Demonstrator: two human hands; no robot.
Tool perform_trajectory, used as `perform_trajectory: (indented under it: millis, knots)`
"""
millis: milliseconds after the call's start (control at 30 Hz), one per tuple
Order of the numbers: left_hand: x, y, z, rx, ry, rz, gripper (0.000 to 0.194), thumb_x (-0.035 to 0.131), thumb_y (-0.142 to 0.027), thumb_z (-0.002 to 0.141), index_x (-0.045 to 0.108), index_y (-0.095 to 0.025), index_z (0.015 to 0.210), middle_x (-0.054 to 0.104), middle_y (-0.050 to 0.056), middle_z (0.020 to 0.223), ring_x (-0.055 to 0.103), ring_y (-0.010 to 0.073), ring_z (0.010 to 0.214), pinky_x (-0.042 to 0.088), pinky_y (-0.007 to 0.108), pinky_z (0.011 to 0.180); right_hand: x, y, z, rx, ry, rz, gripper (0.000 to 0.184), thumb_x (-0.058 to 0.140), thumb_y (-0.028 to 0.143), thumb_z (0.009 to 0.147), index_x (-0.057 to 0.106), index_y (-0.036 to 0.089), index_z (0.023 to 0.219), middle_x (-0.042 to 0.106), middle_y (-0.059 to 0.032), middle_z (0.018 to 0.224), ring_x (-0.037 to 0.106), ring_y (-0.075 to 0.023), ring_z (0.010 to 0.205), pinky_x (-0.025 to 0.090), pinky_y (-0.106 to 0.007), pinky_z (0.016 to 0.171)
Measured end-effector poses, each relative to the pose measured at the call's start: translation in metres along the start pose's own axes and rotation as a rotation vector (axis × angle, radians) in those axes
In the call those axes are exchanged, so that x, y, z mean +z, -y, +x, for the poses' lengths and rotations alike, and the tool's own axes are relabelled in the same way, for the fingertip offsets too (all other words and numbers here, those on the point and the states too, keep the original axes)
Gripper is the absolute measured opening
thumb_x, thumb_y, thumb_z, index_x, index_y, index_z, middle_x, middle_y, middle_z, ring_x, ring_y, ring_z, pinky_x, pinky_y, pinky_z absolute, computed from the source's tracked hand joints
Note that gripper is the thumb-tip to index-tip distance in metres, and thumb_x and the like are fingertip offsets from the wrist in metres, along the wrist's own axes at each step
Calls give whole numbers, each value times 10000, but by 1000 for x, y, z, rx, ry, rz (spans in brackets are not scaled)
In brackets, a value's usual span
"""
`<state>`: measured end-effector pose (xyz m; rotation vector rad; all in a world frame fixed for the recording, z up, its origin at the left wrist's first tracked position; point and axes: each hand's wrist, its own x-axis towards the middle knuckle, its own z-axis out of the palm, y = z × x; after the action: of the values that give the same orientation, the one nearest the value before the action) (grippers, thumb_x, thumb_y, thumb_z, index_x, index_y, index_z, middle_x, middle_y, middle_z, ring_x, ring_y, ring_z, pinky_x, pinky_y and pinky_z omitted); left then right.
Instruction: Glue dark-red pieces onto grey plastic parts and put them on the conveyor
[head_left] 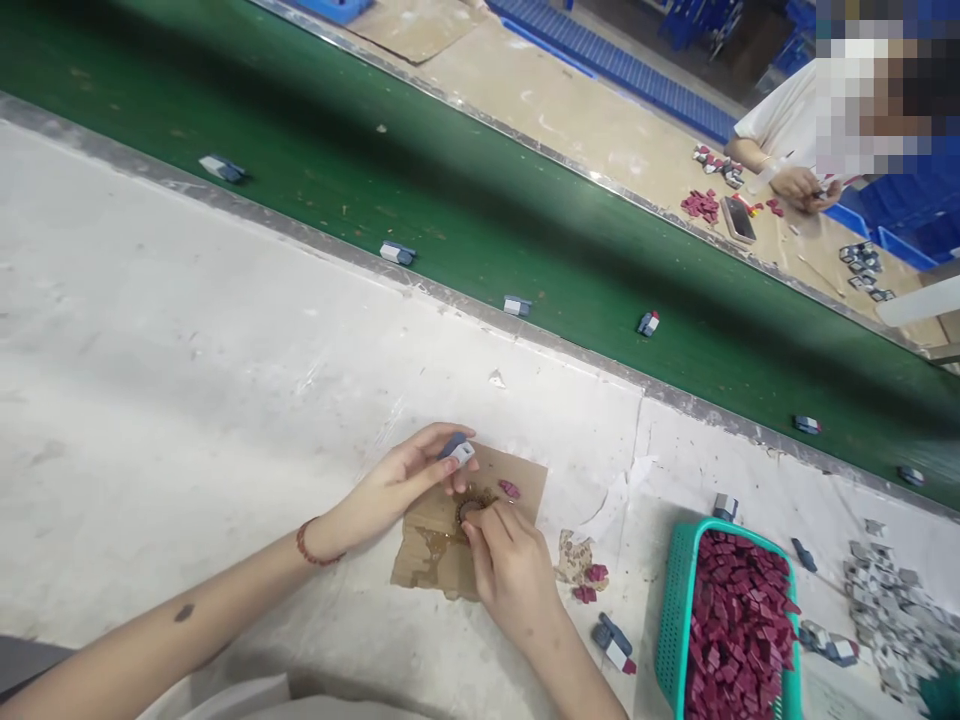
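My left hand (420,468) is closed around a small blue-grey and light-grey plastic piece (459,452), held above a cardboard sheet (529,480). Over the same cardboard, my right hand (514,560) is pinched, its fingertips at a small dark round cap (471,512) with a ridged rim. What those fingers hold, if anything, is hidden. A maroon plastic part (509,488) lies on the cardboard just beyond my right hand. Wet-looking brown stains (431,550) mark the sheet's near left part.
A green basket (670,610) of maroon parts (739,620) stands at right, beside a pile of grey parts (889,600). Several assembled pieces ride a green conveyor belt (315,190). Across it, a co-worker's hands (806,188) handle something small near a phone (738,219).
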<state>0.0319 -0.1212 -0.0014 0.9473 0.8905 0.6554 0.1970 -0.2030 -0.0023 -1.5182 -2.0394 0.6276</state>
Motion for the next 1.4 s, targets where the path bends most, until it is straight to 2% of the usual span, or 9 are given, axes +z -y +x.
perform_trajectory:
  millis: [100,200,367,433,533,900,1033,1233,1400]
  knots:
    - [0,6,-3,3,52,-3,388,612,-494,873,487,-233,1132,555,-11,812,483,108,590,424,267,583,-5,-5,-1,148,-9,270,229,434,201,970,641,195,873,653,-45,759,608,-176,684,492,-281,616]
    - [0,9,-8,-17,104,111,356,565,-494,900,475,-219,1107,520,-22,762,437,107,564,388,250,540,-12,-11,-3,356,-74,613,148,563,304,932,677,213,906,681,-30,787,635,-159,690,512,-265,619]
    - [0,4,-15,82,173,394,311,467,-417,951,545,-230,1187,643,91,1043,595,205,820,498,308,716,-20,-14,-1,434,-225,923,255,676,454,845,661,199,834,629,-2,695,580,-116,522,496,-241,497]
    - [0,2,-16,141,223,466,305,448,-365,959,557,-231,1211,658,107,1127,617,236,950,502,329,828,-20,-13,0,412,-272,938,261,690,456,835,647,200,807,626,-1,712,575,-105,511,498,-234,494]
    - [1,2,-16,196,281,524,316,437,-336,960,565,-227,1228,663,110,1177,618,252,1039,492,345,905,-20,-10,2,386,-253,914,264,677,461,846,639,203,800,630,-9,740,581,-104,518,510,-236,499]
    - [3,2,-18,244,329,545,301,429,-307,974,555,-218,1232,669,110,1133,639,228,980,506,315,865,-13,-6,0,334,-191,912,210,642,416,886,639,211,839,645,-5,741,592,-111,564,506,-220,521]
    - [2,5,-17,246,341,562,297,426,-293,972,564,-213,1223,673,123,1118,641,245,988,506,345,886,-11,-5,-1,309,-182,815,219,619,412,899,644,204,836,672,-21,746,628,-133,603,523,-240,556]
    - [1,6,-16,258,337,567,295,447,-308,970,587,-223,1215,686,126,1156,652,258,1025,516,339,889,-14,0,-1,270,-175,677,103,580,259,911,645,207,850,710,-28,786,679,-155,709,554,-258,660]
    - [6,-7,-14,228,361,589,281,469,-303,962,627,-227,1183,709,105,1150,669,249,1027,523,311,881,-23,6,-2,223,-185,570,111,555,221,913,633,208,835,724,-37,810,690,-165,732,560,-264,671]
